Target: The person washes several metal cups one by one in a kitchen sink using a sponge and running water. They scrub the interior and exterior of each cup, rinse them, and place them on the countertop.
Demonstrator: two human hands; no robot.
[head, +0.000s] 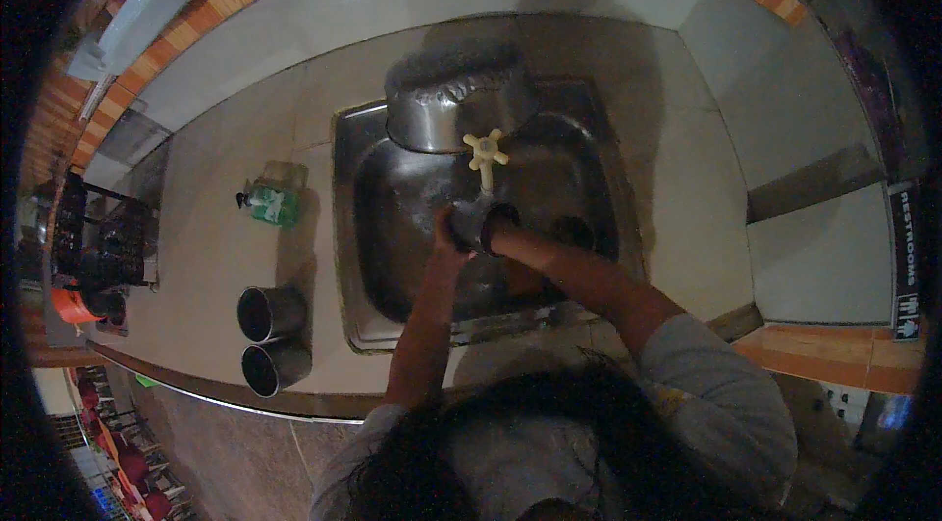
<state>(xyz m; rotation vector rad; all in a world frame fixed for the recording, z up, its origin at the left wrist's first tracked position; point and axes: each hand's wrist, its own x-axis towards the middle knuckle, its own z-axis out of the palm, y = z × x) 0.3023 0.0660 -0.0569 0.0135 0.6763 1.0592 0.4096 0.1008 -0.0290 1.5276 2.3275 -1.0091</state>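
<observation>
Over a metal sink basin (397, 241), under a pale tap with a cross-shaped handle (486, 149), my left hand (447, 230) grips the outside of a dark metal cup (471, 223). My right hand (506, 235) reaches to the cup's mouth; its fingers are hidden inside, so whether they hold anything does not show. The cup lies tilted just below the spout. A large metal pot (430, 116) stands behind the tap at the sink's back edge. A dark round thing (574, 232), unclear in the shade, lies at the basin's right.
Left of the sink, a pump bottle of green liquid (272, 204) stands on the tiled counter (206, 249). Two metal cups (257, 313) (263, 369) stand near the counter's front edge. A dark rack (110, 234) and an orange object (73, 305) are at the far left. A wall rises behind.
</observation>
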